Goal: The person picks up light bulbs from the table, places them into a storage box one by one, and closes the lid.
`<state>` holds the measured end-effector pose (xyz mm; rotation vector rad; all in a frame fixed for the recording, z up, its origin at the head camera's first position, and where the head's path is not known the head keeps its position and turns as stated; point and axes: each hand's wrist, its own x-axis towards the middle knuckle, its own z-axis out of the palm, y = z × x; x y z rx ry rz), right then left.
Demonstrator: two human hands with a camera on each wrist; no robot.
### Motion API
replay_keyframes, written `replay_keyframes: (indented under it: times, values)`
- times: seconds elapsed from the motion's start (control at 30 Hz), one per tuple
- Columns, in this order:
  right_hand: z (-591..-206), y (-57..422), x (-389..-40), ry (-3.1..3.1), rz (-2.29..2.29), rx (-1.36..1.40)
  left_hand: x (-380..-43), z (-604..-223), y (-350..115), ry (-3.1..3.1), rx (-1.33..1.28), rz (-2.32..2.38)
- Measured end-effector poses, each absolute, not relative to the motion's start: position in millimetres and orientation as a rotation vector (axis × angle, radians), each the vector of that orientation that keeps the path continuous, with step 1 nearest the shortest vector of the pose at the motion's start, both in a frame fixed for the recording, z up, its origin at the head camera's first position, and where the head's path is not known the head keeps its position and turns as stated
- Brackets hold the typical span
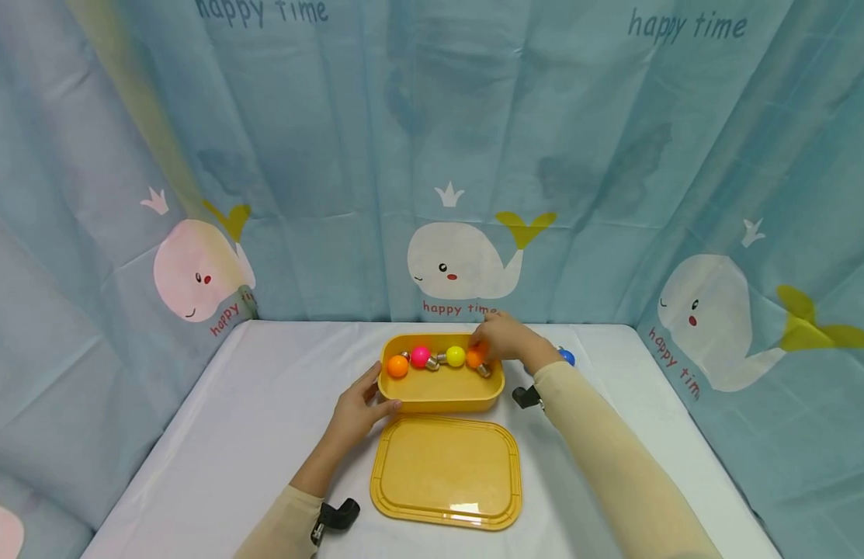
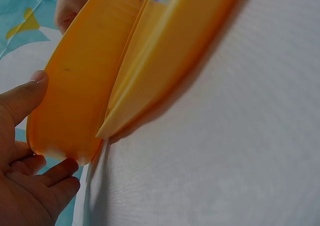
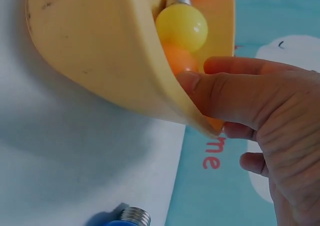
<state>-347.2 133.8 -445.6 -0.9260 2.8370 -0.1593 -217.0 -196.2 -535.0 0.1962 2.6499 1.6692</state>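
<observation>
An open yellow plastic box (image 1: 442, 405) holds a row of colored light bulbs with silver screw bases. From left to right they are an orange bulb (image 1: 397, 366), a pink bulb (image 1: 421, 356), a yellow bulb (image 1: 456, 356) and a second orange bulb (image 3: 179, 60). My left hand (image 1: 356, 405) holds the box's left end, thumb on one side and fingers on the other. Over the box's right end, my right hand (image 1: 507, 339) pinches the second orange bulb between thumb and index finger; its other fingers are partly hidden behind the rim.
A yellow lid (image 1: 445, 473) lies flat on the white-covered table (image 1: 215, 435), just in front of the box. Right of the box, a blue bulb (image 1: 567, 356) is partly hidden by my right forearm. A blue whale-print curtain (image 1: 320, 194) stands behind.
</observation>
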Motion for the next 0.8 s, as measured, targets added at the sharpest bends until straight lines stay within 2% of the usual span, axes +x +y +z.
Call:
replay_keyframes:
  times: [0.47,0.8]
  values:
    - [-445,151,-333,2.956,-0.465,-0.948,-217,-533,-196,2.649,0.188,1.661]
    - [-446,158,-301,3.057,-0.779,-0.742,-216,-534,-197,2.651,0.190,1.659]
